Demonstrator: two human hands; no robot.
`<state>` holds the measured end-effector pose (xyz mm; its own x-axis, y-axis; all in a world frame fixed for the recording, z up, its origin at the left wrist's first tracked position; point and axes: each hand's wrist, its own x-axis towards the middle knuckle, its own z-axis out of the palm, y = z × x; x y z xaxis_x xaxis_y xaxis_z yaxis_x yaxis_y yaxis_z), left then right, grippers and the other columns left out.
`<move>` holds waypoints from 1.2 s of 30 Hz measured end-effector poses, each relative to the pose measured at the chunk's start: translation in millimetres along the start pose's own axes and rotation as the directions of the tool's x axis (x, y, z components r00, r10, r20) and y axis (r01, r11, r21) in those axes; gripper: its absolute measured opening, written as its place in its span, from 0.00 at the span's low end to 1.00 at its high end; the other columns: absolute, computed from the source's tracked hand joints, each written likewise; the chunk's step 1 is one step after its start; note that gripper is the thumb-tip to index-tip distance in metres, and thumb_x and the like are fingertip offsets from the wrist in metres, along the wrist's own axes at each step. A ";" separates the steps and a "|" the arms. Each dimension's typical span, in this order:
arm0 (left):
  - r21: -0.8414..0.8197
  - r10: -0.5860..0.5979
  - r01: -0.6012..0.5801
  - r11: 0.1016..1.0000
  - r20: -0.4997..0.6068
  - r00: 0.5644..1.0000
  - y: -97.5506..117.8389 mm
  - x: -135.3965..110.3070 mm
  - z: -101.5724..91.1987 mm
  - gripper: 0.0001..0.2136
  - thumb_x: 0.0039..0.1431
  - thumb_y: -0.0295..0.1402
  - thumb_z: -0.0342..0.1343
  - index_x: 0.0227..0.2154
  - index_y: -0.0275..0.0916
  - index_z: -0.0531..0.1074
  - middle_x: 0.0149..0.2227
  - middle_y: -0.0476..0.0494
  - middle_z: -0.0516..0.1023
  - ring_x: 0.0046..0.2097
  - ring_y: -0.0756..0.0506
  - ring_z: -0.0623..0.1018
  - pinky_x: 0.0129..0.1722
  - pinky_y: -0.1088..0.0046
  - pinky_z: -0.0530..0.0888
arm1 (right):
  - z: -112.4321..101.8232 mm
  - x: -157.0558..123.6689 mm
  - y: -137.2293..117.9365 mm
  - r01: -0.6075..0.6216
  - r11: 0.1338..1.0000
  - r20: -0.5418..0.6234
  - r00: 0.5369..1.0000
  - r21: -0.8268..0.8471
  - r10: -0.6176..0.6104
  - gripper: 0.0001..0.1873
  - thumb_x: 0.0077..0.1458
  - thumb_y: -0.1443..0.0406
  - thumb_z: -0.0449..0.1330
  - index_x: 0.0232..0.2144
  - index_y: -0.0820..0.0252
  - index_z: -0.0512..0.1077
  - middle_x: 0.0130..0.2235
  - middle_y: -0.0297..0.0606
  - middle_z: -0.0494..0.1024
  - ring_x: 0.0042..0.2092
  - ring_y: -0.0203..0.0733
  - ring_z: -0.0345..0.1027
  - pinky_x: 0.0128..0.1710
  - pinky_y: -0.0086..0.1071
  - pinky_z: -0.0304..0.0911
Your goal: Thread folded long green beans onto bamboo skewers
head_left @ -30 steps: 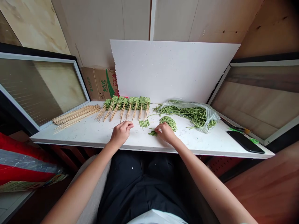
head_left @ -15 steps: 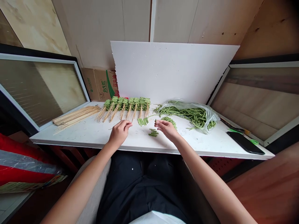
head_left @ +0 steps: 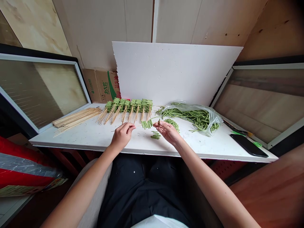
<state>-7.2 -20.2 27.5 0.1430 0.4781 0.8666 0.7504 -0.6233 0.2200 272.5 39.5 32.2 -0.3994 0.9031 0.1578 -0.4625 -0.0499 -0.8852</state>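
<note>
My left hand (head_left: 122, 135) is closed in a pinch on a thin bamboo skewer, mostly hidden by the fingers. Beyond its fingertips, a row of cut green bean pieces (head_left: 146, 124) sits side by side on the skewer. My right hand (head_left: 167, 130) is closed, fingertips holding a short piece of green bean (head_left: 159, 120) close to the row's right end. Below the right fingers lies a small group of cut bean pieces (head_left: 155, 135) on the white table (head_left: 142, 145). Another pile of cut pieces (head_left: 172, 124) is partly behind the right hand.
Finished bean skewers (head_left: 129, 106) are stacked at the back, handles toward me. Loose bamboo skewers (head_left: 76, 118) lie at left. A clear plastic bag of long green beans (head_left: 197, 117) stands back right. A black phone (head_left: 249, 145) lies near the right edge; a white board (head_left: 178, 72) leans behind.
My right hand has moved slightly left, bringing its bean piece up to the skewered row. The row has shifted a little right, while my left hand has barely moved.
</note>
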 end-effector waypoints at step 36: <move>0.004 -0.004 0.004 1.000 0.012 1.000 -1.2 -1.8 1.1 0.05 0.71 0.28 0.54 0.40 0.40 0.75 0.37 0.44 0.83 0.38 0.45 0.82 0.40 0.70 0.77 | -2.8 2.6 6.2 -0.015 1.000 -0.053 0.998 -0.009 0.014 0.11 0.50 0.60 0.75 0.32 0.59 0.81 0.42 0.42 0.86 0.51 0.45 0.80 0.38 0.23 0.77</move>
<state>-7.6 -19.6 25.2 0.1473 0.4879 0.8604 0.7537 -0.6187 0.2218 270.7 42.7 25.9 -0.3634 0.9237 0.1217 -0.4493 -0.0593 -0.8914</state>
